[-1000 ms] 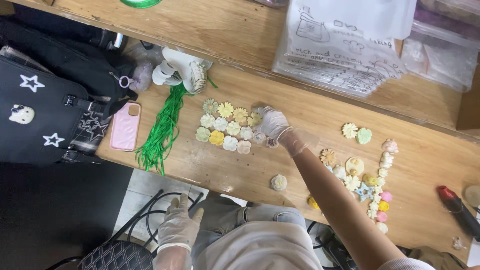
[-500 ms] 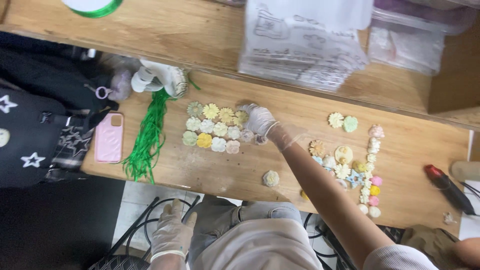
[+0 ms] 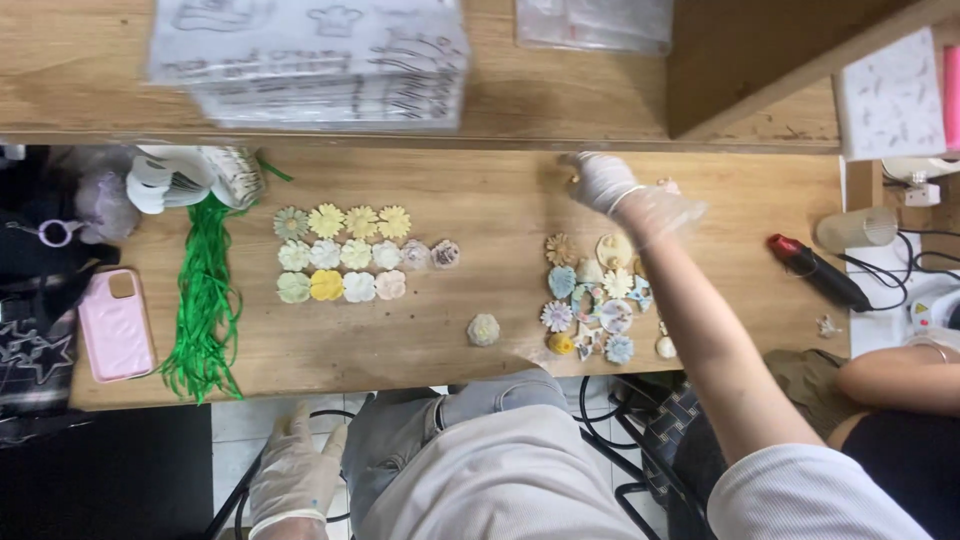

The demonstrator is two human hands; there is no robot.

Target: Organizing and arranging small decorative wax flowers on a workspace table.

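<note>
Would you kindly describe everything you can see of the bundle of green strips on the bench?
The bundle of green strips lies on the left part of the wooden bench, between the pink phone and the rows of flower pieces. It looks like thin, bright green ribbon or paper, running lengthwise from the white items toward the near edge, where the ends fan out loosely. Neither hand touches it.

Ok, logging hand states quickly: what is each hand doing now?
Left hand: open, empty, below the table edge.
Right hand: gloved, curled; grip cannot be told.
</note>
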